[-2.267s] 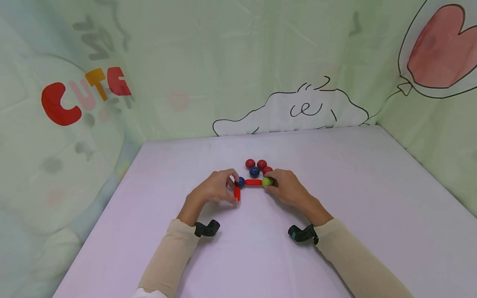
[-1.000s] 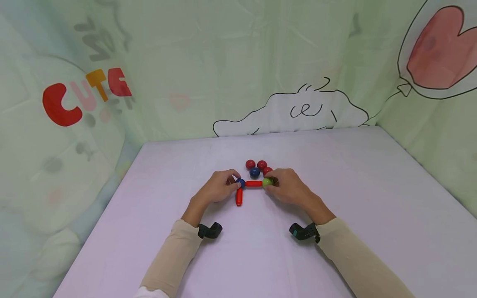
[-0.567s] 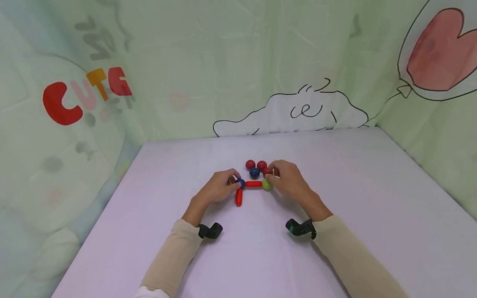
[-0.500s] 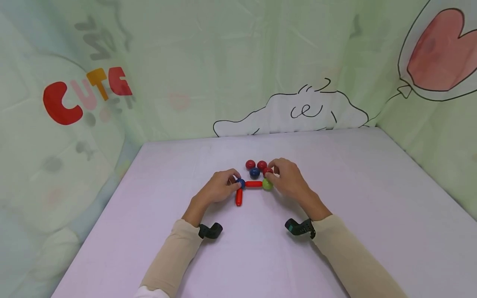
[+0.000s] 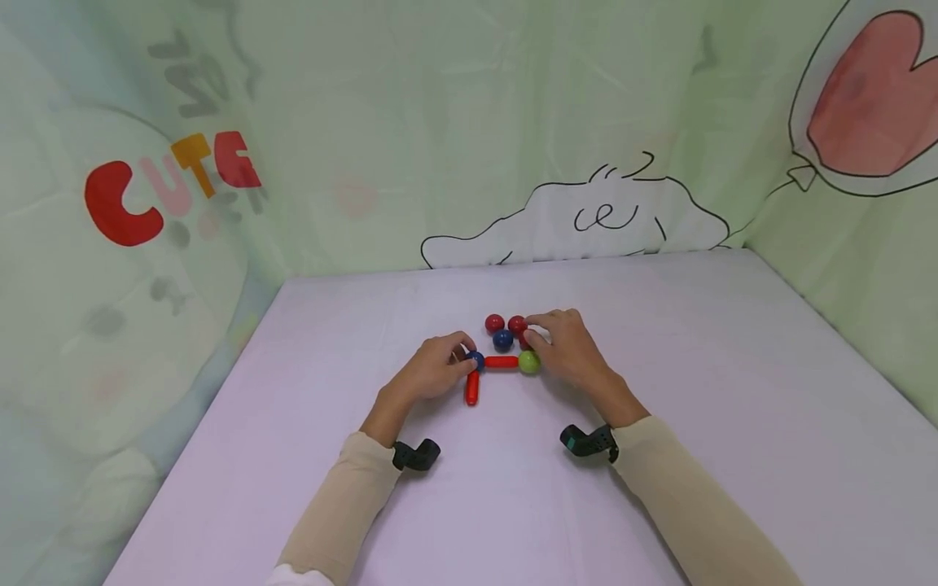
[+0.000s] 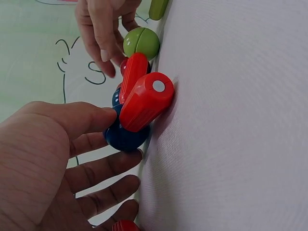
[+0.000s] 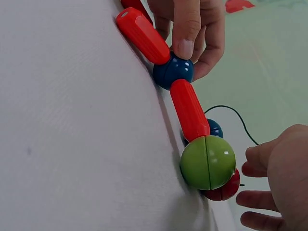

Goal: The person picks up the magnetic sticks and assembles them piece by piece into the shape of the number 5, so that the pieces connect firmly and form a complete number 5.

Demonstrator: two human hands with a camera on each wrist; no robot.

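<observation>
While L hand pinches blue ball w/ fingers, R hand fingers, loosely curled, reach red ball.

Two red rods, two blue balls, one green ball, at least two red balls, two hands

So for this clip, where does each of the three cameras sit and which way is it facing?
Head: above, looking forward and down at the table; both hands and sleeved forearms show.
Left wrist: low behind the left hand, facing along the blue ball and red sticks toward the right hand.
Right wrist: low behind the right hand, facing back toward the left hand.
Both wrist views share the green ball.
</observation>
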